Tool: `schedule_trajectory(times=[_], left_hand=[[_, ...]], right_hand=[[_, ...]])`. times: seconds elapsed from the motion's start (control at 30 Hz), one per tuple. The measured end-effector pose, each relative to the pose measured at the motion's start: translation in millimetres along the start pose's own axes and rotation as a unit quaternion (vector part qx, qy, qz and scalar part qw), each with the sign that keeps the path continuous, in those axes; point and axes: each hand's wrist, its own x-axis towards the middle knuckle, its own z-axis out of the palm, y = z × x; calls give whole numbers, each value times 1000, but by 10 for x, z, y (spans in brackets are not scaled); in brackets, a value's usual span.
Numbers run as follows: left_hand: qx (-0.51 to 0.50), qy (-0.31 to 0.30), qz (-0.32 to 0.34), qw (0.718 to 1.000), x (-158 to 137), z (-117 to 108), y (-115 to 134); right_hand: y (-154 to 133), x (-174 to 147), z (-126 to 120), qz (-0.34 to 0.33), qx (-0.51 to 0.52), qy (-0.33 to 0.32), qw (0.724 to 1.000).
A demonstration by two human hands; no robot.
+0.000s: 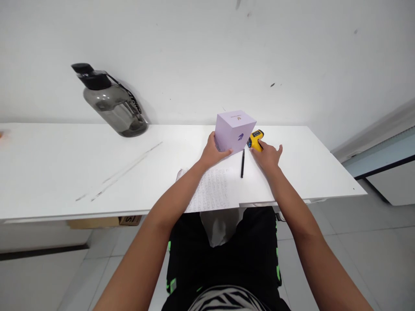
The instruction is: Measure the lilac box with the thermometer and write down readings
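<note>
My left hand (213,152) grips a lilac box (234,134) by its left side and lower front edge. The box carries a small dark purple mark on its front and gold print on top. To the right of it, my right hand (267,156) is closed on a yellow and black infrared thermometer (256,139), with one finger sticking out to the right. Part of the thermometer is hidden behind the fingers. Between my hands lies a black pen (242,164). A sheet of paper with handwriting (211,190) lies under my left forearm at the table's front edge.
A large grey see-through water bottle (115,106) with a black cap and strap stands on the left of the white table (129,177). The wall (181,56) runs along the table's back edge. Beneath the table at left is a cardboard box (97,222).
</note>
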Motion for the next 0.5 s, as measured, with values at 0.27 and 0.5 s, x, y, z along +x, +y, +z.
schedule_trajectory(times=[0.27,0.5], left_hand=[[13,0,12,1000,12,7,-40],[9,1,15,1000,9,11,-35]], right_hand=[[11,11,28,2,-3,4,1000],[18,8,18,-1,-8,5,1000]])
